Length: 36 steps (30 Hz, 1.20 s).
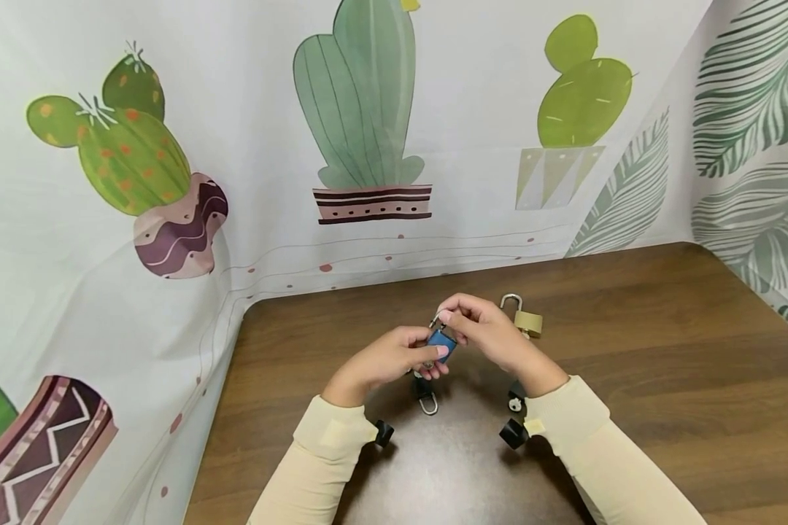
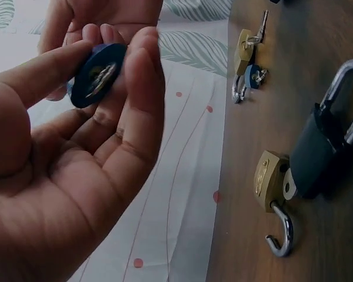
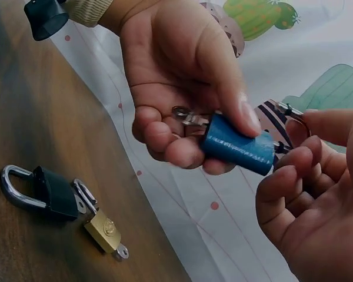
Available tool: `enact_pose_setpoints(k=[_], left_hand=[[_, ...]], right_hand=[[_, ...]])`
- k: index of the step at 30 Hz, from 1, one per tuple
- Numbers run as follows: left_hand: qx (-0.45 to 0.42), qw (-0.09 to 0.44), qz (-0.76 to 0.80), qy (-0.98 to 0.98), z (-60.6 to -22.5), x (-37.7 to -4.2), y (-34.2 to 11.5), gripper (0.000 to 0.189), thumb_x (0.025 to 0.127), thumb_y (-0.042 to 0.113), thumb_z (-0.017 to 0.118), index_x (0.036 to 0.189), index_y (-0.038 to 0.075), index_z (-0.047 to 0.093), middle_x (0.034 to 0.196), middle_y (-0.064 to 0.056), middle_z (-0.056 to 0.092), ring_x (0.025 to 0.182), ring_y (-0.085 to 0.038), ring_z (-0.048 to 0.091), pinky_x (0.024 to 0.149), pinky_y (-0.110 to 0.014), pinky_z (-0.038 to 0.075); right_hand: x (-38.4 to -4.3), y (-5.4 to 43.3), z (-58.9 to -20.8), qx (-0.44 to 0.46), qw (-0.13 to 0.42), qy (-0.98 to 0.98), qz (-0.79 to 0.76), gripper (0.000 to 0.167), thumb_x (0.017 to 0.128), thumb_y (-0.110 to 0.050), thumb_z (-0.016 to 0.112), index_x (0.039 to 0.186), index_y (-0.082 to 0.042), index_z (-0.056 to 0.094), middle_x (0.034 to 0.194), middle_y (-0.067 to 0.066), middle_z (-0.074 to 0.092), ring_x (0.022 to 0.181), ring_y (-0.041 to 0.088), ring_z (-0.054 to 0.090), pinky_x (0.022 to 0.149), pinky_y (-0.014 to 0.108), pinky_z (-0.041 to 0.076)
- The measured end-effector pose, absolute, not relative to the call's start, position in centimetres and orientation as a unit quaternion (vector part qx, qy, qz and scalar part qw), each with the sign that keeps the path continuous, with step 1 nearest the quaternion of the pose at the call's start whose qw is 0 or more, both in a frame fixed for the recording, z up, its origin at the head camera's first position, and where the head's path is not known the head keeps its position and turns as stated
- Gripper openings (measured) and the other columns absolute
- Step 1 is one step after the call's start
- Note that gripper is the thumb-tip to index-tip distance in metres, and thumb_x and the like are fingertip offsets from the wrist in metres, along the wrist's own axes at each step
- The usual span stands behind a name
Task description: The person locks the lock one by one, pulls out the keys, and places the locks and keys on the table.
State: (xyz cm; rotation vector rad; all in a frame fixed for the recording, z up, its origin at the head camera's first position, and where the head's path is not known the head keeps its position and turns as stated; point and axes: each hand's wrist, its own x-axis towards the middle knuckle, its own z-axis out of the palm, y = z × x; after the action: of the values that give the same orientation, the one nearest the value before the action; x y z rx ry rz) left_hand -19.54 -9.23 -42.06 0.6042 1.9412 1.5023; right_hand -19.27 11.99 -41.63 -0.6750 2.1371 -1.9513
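Between both hands, raised over the table, is a blue padlock with a key at its bottom end. My left hand grips its body, thumb lying along the blue face. On the shackle, my right hand pinches with thumb and fingers. One shackle end stands free of the body in the right wrist view. The left wrist view shows the padlock's underside with the key, framed by my left hand's fingers.
On the brown wooden table lie a brass padlock with its shackle raised and a black padlock beside another brass padlock. A smaller blue padlock lies farther off. A cactus-print cloth hangs behind the table.
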Motion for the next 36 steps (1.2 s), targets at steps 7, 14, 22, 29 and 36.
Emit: enact_pose_setpoints(k=[7, 14, 22, 29, 36], left_hand=[[0.223, 0.297, 0.562, 0.739, -41.80, -19.46, -9.24, 0.027, 0.103, 0.018, 0.059, 0.109, -0.008, 0.063, 0.093, -0.016, 0.075, 0.078, -0.019, 0.067, 0.075, -0.032, 0.059], [0.223, 0.304, 0.600, 0.706, -41.51, -19.33, -9.51, 0.026, 0.103, 0.020, 0.057, 0.108, -0.005, 0.062, 0.090, -0.013, 0.074, 0.077, -0.021, 0.064, 0.072, -0.027, 0.055], [0.220, 0.307, 0.638, 0.672, -41.78, -19.54, -9.74, 0.029, 0.105, 0.017, 0.053, 0.118, -0.009, 0.057, 0.089, -0.003, 0.072, 0.081, -0.014, 0.066, 0.079, -0.030, 0.055], [0.220, 0.293, 0.645, 0.671, -41.68, -19.43, -9.69, 0.033, 0.105, 0.018, 0.054, 0.120, -0.011, 0.056, 0.090, -0.004, 0.071, 0.081, -0.015, 0.065, 0.078, -0.031, 0.054], [0.229, 0.281, 0.641, 0.676, -41.50, -19.29, -9.35, 0.031, 0.105, 0.018, 0.054, 0.118, -0.011, 0.056, 0.089, -0.005, 0.070, 0.079, -0.013, 0.064, 0.076, -0.029, 0.054]], right_hand=[[-19.39, 12.01, -41.85, -0.235, 0.075, 0.717, -0.652, 0.024, 0.107, -0.020, 0.050, 0.108, 0.001, 0.062, 0.077, 0.005, 0.052, 0.070, 0.014, 0.050, 0.065, 0.030, 0.045], [-19.25, 12.36, -41.23, -0.222, 0.070, 0.717, -0.657, 0.030, 0.107, -0.025, 0.050, 0.124, -0.006, 0.066, 0.082, 0.003, 0.059, 0.075, 0.013, 0.055, 0.063, 0.027, 0.047], [-19.26, 12.54, -40.99, -0.218, 0.073, 0.690, -0.687, 0.033, 0.107, -0.019, 0.050, 0.134, -0.004, 0.058, 0.090, 0.000, 0.058, 0.077, 0.011, 0.056, 0.067, 0.023, 0.051], [-19.28, 12.49, -41.07, -0.193, 0.070, 0.697, -0.687, 0.018, 0.106, -0.018, 0.048, 0.110, 0.000, 0.050, 0.084, 0.006, 0.057, 0.074, 0.020, 0.056, 0.069, 0.028, 0.051], [-19.08, 12.15, -41.14, -0.214, -0.010, 0.783, -0.584, 0.031, 0.110, -0.024, 0.041, 0.092, -0.004, 0.055, 0.079, 0.014, 0.059, 0.071, 0.025, 0.058, 0.066, 0.031, 0.053]])
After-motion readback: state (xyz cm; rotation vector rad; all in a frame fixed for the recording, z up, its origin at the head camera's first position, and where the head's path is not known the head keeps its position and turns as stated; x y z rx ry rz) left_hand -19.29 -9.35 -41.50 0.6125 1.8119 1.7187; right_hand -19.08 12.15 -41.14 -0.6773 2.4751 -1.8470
